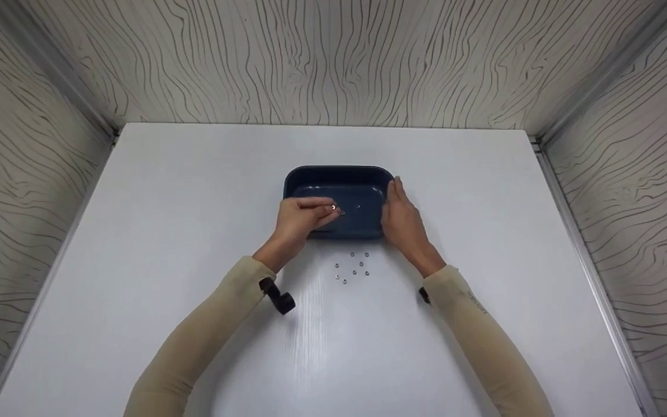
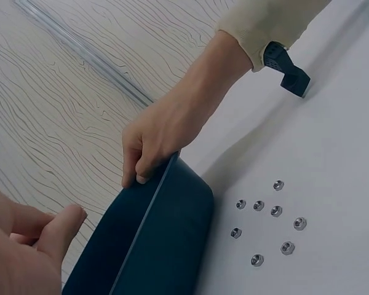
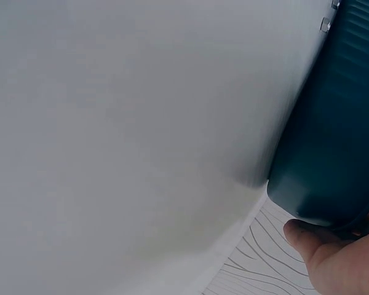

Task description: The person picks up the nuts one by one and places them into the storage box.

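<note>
A dark blue rectangular tub [image 1: 362, 234] stands on the white table. My left hand [image 1: 301, 220] reaches over its left side and pinches a small metal nut [image 1: 333, 207] between thumb and fingertips. Small shiny pieces, probably nuts, lie on the tub's floor below. At the tub's right end, my right hand [image 1: 404, 223] grips the rim, thumb inside. The left wrist view shows that right hand [image 2: 166, 129] curled over the rim; the pinched nut is hidden there. In the right wrist view the thumb [image 3: 304, 239] lies by the tub's end.
Several loose hex nuts [image 2: 276, 211] are scattered on the table [image 1: 194, 191] just in front of the tub. Wood-patterned panels [image 1: 322, 63] enclose the table at the back and sides. A black wrist mount [image 1: 278, 296] sticks out from the left sleeve.
</note>
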Available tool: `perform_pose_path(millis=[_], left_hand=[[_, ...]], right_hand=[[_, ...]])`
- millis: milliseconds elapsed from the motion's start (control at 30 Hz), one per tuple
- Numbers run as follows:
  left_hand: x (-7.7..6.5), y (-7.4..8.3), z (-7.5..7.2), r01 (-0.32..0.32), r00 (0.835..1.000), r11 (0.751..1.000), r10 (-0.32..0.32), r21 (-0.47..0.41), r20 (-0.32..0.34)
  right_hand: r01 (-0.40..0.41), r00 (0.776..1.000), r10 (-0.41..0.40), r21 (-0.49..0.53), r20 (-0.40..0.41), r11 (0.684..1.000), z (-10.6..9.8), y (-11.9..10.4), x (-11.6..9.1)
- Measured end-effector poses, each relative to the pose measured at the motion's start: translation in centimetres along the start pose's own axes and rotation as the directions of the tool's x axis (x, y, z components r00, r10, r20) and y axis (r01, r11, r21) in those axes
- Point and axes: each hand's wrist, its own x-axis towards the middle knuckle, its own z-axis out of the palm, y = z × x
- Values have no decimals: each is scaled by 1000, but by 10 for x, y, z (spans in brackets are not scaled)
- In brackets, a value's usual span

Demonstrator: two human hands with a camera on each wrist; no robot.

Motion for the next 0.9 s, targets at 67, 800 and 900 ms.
perform_pose_path(millis=[67, 800, 900], left_hand=[[3, 1, 1, 9, 1000, 1000, -9, 5, -18], [34, 6, 7, 39, 990, 999, -37, 12, -138], [38, 5, 7, 41, 986, 999, -38, 14, -162]], right_hand=[[3, 1000, -3, -12, 0, 1000, -1, 1, 0], [-1, 1000, 1, -16, -4, 1000, 0, 1, 1], [-2, 1000, 1, -17, -2, 1000, 0, 0, 1]])
